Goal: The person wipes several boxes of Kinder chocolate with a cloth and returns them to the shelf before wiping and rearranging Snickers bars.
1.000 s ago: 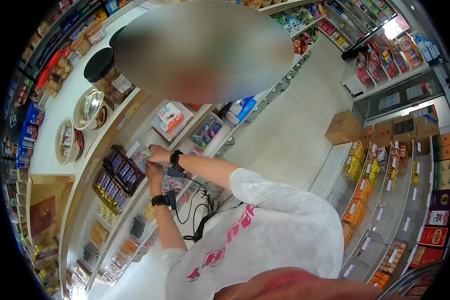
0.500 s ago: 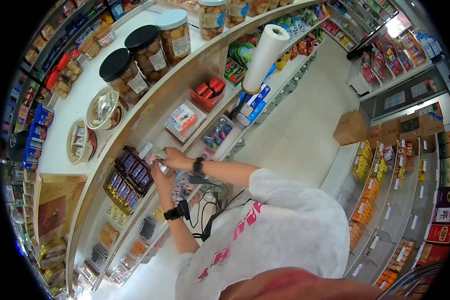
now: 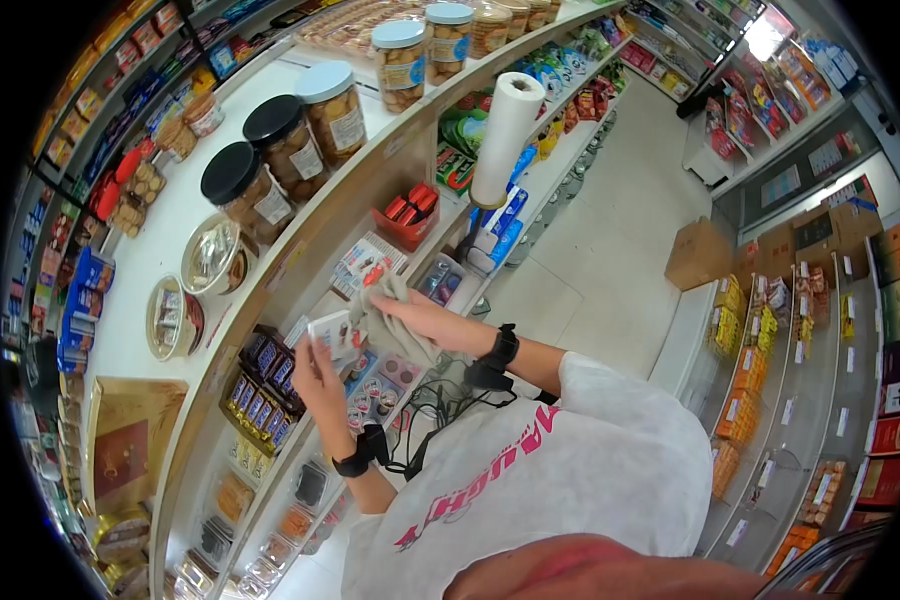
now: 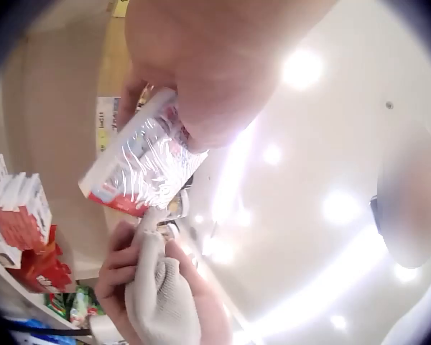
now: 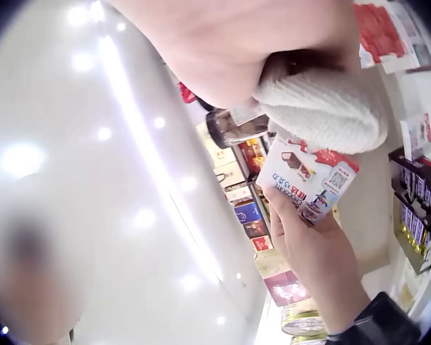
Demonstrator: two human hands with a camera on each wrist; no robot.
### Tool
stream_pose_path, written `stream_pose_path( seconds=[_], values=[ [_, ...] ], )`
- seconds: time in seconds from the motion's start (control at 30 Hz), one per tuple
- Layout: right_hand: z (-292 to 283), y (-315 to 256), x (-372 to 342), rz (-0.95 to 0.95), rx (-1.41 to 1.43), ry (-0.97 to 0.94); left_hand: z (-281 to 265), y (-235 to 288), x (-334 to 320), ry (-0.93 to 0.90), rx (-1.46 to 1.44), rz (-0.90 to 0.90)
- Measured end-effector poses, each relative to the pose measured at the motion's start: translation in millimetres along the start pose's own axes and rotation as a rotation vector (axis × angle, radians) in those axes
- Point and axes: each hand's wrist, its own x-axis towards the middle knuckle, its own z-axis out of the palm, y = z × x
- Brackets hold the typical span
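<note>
Box, from the head: the small white box [image 3: 332,332] is up off the shelf in the left hand [image 3: 322,395], fingers curled round it, near the dark bar trays [image 3: 272,360].
Cloth, from the head: grey, bunched up in the grip of the right hand [image 3: 435,322], and the cloth [image 3: 402,345] sits right beside the box.
Neighbours, from the head: bag roll [image 3: 507,140] past the right hand, lidded jars [image 3: 242,188] up on the tabletop [image 3: 130,300].
Drop risk: no support under the box that I can see, so a hard push from the cloth could tip it out of those fingers, I'd say.
Wrapper, left wrist: clear film, shiny and creased. The box is tilted, held by one end, red edge toward the cloth.
Snag risk: loose film could catch on the fabric and tear if the cloth drags.
Front face, right wrist: chocolate picture showing, left thumb against it, cloth bunched just above the edge.
Slip risk: slick film under a thumb, so the box could twist if that pinch loosens. How firm the grip is, I can't tell.
Dangling cloth: a loose fold could brush the bar trays if the right hand swings low.
</note>
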Motion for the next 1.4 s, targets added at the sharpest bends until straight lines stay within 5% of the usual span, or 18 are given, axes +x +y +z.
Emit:
stream_pose_path(
  seconds=[0.1, 0.2, 0.27, 0.37, 0.43, 0.73, 0.9, 1.0, 1.1, 1.23, 1.27, 1.4],
  values=[
    [-4, -19, -14, -0.287, -0.183, 0.206, -7, 28, 7, -0.017, 0.001, -0.012],
    [6, -42, -8, -0.826, -0.307, 0.306, -2, 44, 10, -0.147, 0.036, 0.0],
    [10, -43, -11, -0.753, -0.442, 0.176, 11, 46, 15, -0.224, 0.076, 0.161],
    [29, -60, -38, -0.54, -0.587, -0.031, 30, 42, 6, -0.242, 0.11, 0.117],
    [24, -59, -31, -0.97, -0.979, -0.057, 29, 58, 13, -0.241, 0.029, 0.121],
    [-9, -77, -40, -0.692, -0.583, -0.292, 27, 80, 29, -0.204, -0.239, -0.056],
    [-28, -79, -24, -0.741, -0.595, -0.101, 54, 93, 39, -0.117, -0.298, -0.097],
    [-36, -94, -21, -0.855, -0.546, 0.074, 71, 95, 42, 0.045, -0.09, 0.089],
    [-38, -100, -20, -0.95, -0.573, 0.148, 74, 104, 44, -0.171, -0.459, -0.106],
    [-34, -92, -18, -1.107, -0.848, -0.025, 92, 111, 55, -0.101, -0.956, -0.364],
    [-33, -91, -20, -1.1, -0.881, -0.195, 87, 117, 56, -0.089, -0.96, -0.445],
    [-24, -80, -20, -1.198, -1.055, -0.126, 91, 100, 62, 0.02, -1.064, -0.503]
  ],
)
